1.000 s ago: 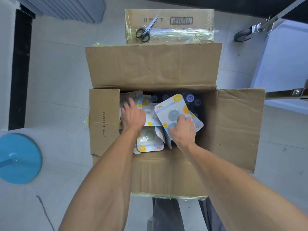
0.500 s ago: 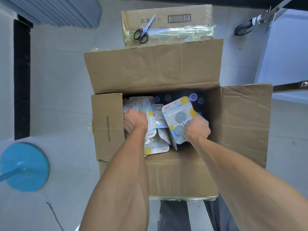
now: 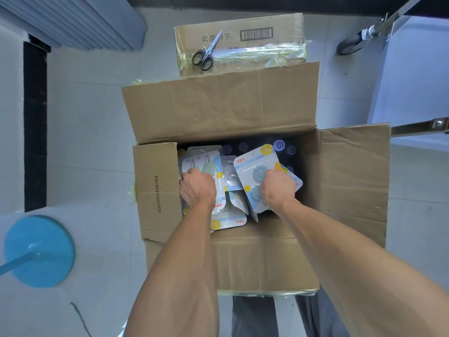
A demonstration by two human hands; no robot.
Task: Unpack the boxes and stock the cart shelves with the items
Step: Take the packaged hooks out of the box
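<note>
Down inside the open cardboard box [image 3: 243, 254] on the floor, we see both hands among flat blister packs: the left hand [image 3: 198, 188] curls its fingers round a bundle of packs [image 3: 206, 161] at the box's left side, and the right hand [image 3: 278, 188] grips a pack with blue flower-shaped pieces [image 3: 255, 166], tilted up above the others. Beyond the box's far flap we see a second, taped carton [image 3: 243, 42] with black-handled scissors [image 3: 205, 55] lying on top, while a cart wheel [image 3: 349, 45] shows at upper right and a blue round base [image 3: 38, 251] sits at left.
</note>
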